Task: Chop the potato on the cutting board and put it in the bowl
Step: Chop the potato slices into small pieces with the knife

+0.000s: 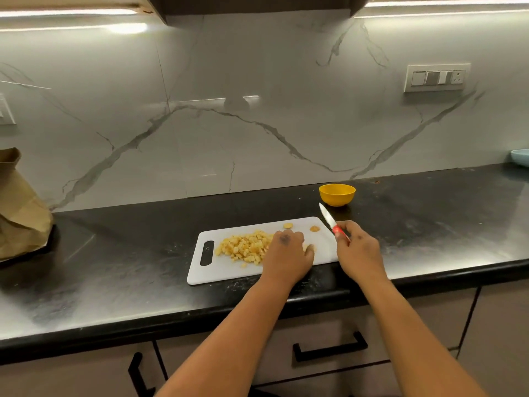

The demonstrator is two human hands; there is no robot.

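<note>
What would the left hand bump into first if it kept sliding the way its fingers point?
Probably the pile of diced potato, just left of the left hand on the cutting board; depth is uncertain.

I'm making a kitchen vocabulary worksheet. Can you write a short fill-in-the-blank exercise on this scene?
1. The diced potato lies piled on the white ____.
2. The right hand holds a knife with a ____ handle.
3. The yellow bowl stands on the ____ countertop.
4. The left hand rests on the board beside the ____.

Missing words: cutting board; red; black; potato
</note>
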